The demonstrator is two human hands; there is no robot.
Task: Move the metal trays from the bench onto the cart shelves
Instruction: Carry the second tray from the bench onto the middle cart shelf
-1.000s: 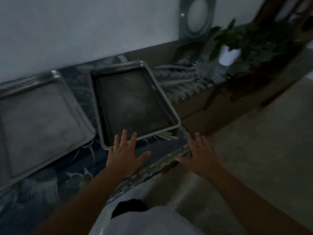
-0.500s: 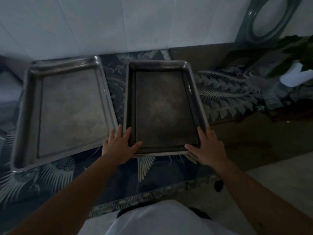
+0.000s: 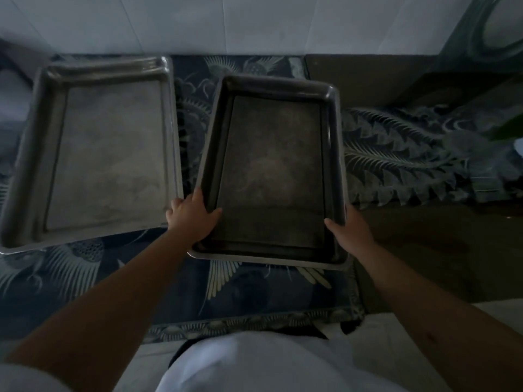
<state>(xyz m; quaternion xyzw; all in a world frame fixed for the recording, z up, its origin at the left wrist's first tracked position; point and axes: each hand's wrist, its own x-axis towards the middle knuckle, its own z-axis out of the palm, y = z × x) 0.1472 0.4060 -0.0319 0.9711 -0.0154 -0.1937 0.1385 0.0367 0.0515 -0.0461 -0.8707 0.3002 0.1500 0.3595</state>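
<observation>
- Steel, dull and pale: the lighter tray (image 3: 107, 154) lies flat on the table (image 3: 424, 244), just left of the darker tray (image 3: 276, 176) and not touching it. Nobody holds it; I judge it waits its turn.
- My left hand (image 3: 192, 216) is clamped on the darker tray's left rim near the corner closest to me, thumb over the edge and fingers hidden below.
- Between my hands, the darker tray sits askew on the patterned cloth (image 3: 396, 154), its near edge seemingly a little raised, though the dim light makes that hard to tell. I take both long sides so it lifts level.
- My right hand (image 3: 351, 230) is closed on the darker tray's right rim, opposite the left hand, thumb inside, fingers out of sight under the lip.
- Right of the darker tray, the table is bare and dark; a round metal thing at the wall is cut off by the frame.
- No cart shows anywhere, so both trays are yet to move.
</observation>
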